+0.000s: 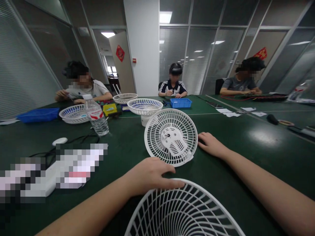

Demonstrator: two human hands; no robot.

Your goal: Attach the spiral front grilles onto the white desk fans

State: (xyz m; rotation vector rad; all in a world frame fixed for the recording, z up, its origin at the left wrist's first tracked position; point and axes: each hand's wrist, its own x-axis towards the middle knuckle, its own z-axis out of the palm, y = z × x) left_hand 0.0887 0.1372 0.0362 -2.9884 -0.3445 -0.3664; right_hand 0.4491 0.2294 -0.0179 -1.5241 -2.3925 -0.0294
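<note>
Five white fan grilles show: the near grille (184, 209), cut off by the lower edge, the tilted grille (171, 136) at the table's (246, 157) middle with a hub on its face, and three far grilles (73, 113) beyond, beside one water bottle (95, 114) and two blue trays (180, 102). The left hand (150, 173) lies flat and unclenched on the near grille's rim, gripping nothing. The right hand (211, 144) rests loose on the table just beside the tilted grille, though whether its fingertips touch the rim is hard to make out.
</note>
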